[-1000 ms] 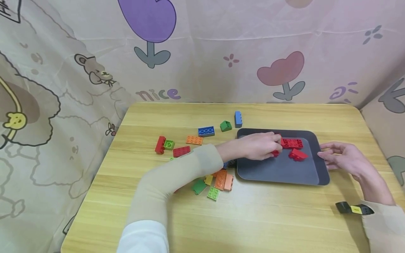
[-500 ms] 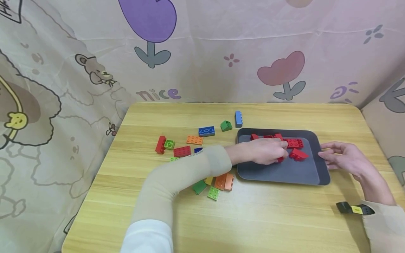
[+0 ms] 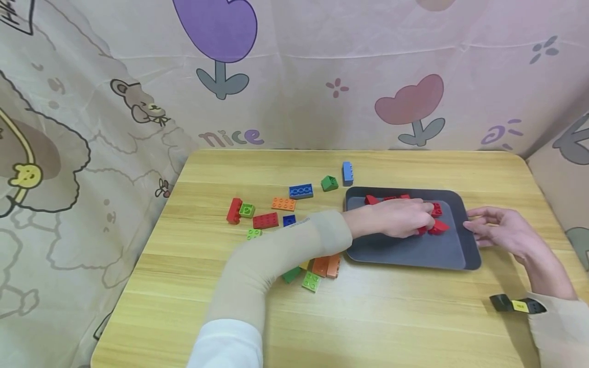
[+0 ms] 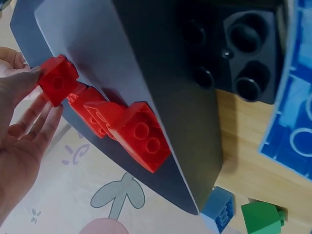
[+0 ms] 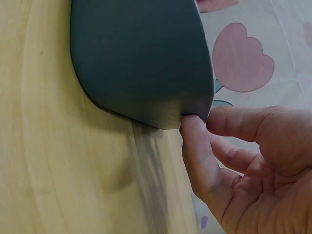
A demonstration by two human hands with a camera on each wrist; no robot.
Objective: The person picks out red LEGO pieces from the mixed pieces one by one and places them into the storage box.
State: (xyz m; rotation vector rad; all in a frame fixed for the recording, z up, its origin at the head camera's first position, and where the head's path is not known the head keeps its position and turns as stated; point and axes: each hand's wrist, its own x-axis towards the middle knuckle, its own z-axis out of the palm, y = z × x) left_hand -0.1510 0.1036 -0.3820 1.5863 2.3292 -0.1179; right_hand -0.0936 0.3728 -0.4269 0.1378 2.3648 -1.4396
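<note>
Red brick (image 4: pixel 57 82) | left fingers (image 4: pixel 48 126) pinch it | backdrop (image 3: pixel 299 110) reads "nice"

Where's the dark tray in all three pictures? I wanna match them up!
Head: the tray is right of the middle.
Left wrist: the tray slants from the top left down past the middle.
Right wrist: the tray is at the top, near the middle, partly cut off.
Shared landmark: the printed pink flower, cut off at the bottom in left wrist.
</note>
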